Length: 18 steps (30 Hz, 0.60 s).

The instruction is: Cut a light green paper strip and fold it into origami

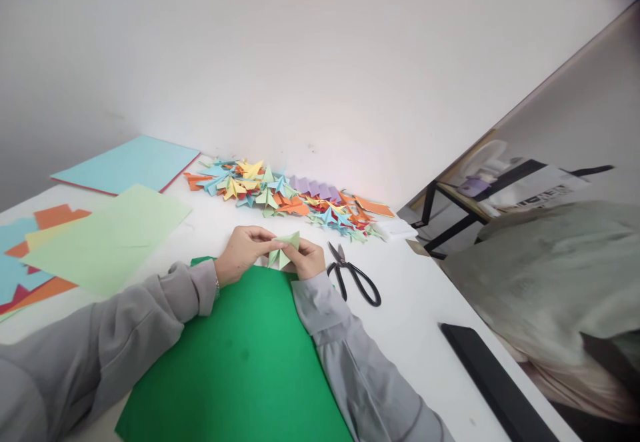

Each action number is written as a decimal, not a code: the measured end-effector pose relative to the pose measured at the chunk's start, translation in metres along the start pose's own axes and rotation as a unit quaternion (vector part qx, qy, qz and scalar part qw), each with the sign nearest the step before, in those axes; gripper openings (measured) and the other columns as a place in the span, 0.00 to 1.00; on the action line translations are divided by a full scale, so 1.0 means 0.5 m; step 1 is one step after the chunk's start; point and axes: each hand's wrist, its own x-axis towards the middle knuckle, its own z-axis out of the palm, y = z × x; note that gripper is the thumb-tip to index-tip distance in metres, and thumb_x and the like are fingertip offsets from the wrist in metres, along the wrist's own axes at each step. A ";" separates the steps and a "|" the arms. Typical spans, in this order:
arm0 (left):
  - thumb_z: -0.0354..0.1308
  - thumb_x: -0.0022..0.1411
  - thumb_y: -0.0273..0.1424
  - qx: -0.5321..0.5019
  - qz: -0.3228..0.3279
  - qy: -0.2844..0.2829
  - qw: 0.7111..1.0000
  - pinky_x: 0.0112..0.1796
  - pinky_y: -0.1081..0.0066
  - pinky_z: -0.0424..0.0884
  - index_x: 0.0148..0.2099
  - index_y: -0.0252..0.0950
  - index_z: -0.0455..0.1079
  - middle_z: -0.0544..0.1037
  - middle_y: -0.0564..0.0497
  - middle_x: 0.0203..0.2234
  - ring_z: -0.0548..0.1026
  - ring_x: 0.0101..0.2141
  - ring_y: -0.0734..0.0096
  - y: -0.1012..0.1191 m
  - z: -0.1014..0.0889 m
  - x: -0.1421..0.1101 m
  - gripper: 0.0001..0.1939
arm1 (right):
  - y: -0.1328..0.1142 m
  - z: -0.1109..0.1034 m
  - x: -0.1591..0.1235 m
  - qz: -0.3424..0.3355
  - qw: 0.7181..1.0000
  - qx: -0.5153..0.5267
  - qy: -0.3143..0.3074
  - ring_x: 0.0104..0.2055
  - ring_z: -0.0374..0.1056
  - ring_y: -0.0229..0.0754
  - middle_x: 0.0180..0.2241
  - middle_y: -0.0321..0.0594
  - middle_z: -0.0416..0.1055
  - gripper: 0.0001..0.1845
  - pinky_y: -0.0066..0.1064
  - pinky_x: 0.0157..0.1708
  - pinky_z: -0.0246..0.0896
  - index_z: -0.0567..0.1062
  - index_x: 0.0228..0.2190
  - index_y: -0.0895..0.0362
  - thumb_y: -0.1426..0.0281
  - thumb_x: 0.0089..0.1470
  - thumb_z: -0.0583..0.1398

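Observation:
Between my two hands is a small piece of folded light green paper, with creased flaps standing up. My left hand pinches its left side between thumb and fingers. On the other side, my right hand grips it the same way. Both hands hover over the far edge of a large green sheet. Black-handled scissors lie just right of my right hand, blades slightly apart. Beyond my hands spreads a pile of folded paper pieces in orange, blue, yellow, green, red and purple.
At the left are a light green sheet, coloured paper scraps and a light blue sheet on red. A long black object lies along the white table's right edge. Beside it is a bed-like surface with grey-green cloth.

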 end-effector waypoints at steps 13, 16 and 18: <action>0.66 0.35 0.32 -0.048 -0.010 -0.008 0.999 0.20 0.76 0.64 0.22 0.30 0.69 0.70 0.54 0.15 0.66 0.17 0.80 -0.012 -0.008 0.007 0.12 | -0.026 0.012 -0.013 0.081 0.997 0.017 -0.003 0.15 0.59 0.35 0.13 0.32 0.64 0.17 0.27 0.13 0.57 0.75 0.23 0.59 0.60 0.29 0.65; 0.65 0.36 0.30 -0.047 -0.008 -0.018 0.999 0.20 0.76 0.64 0.23 0.30 0.70 0.70 0.54 0.15 0.66 0.18 0.80 -0.009 -0.007 0.005 0.11 | -0.028 0.012 -0.011 0.082 0.996 0.020 0.009 0.14 0.58 0.35 0.13 0.32 0.65 0.16 0.27 0.12 0.56 0.75 0.22 0.59 0.61 0.28 0.65; 0.65 0.36 0.30 -0.047 -0.012 -0.023 0.999 0.21 0.76 0.65 0.24 0.30 0.70 0.71 0.54 0.17 0.66 0.18 0.80 -0.005 -0.005 0.003 0.11 | -0.025 0.011 -0.009 0.081 0.996 0.030 0.014 0.14 0.58 0.35 0.14 0.32 0.66 0.15 0.27 0.13 0.55 0.75 0.21 0.59 0.62 0.29 0.65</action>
